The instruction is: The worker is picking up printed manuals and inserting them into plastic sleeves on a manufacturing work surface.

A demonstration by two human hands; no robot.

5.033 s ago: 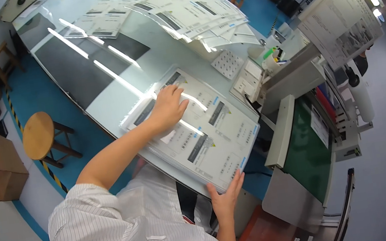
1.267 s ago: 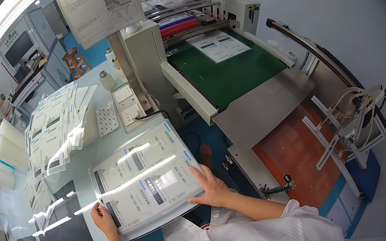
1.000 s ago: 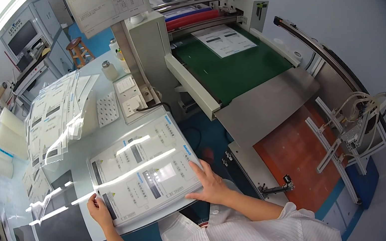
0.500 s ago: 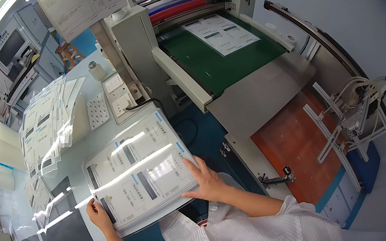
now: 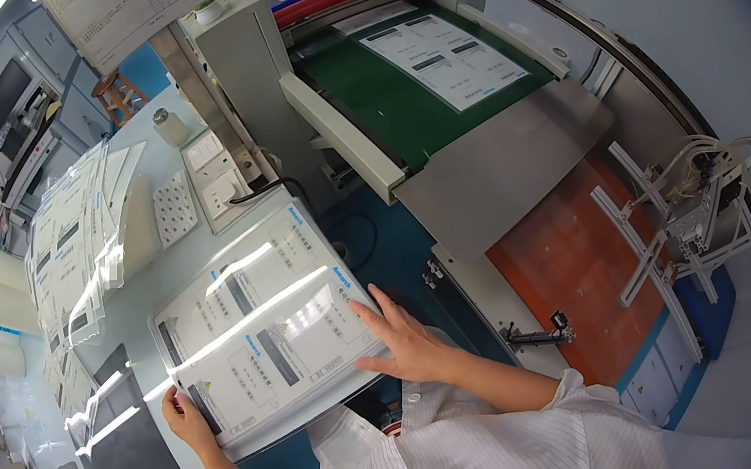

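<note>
A stack of printed, glossy clear-film sheets lies near the front edge of the pale table, with light strips reflected across its top. My left hand is at the stack's left front corner, its bent fingers closed against the edge. Along the right side, my right hand touches the edge with thumb and fingers spread wide. Its fingertips rest at the rim of the top sheet. The undersides of both hands are hidden.
Left of the stack lie a dark sheet and a fanned pile of printed film. A bottle stands behind. On the right, a machine's green conveyor belt carries a printed sheet; a metal plate and orange bed adjoin.
The printed sheet on the green belt has moved toward me, and another sheet now shows behind it. Both hands stay at the stack's edges; the view has shifted slightly.
</note>
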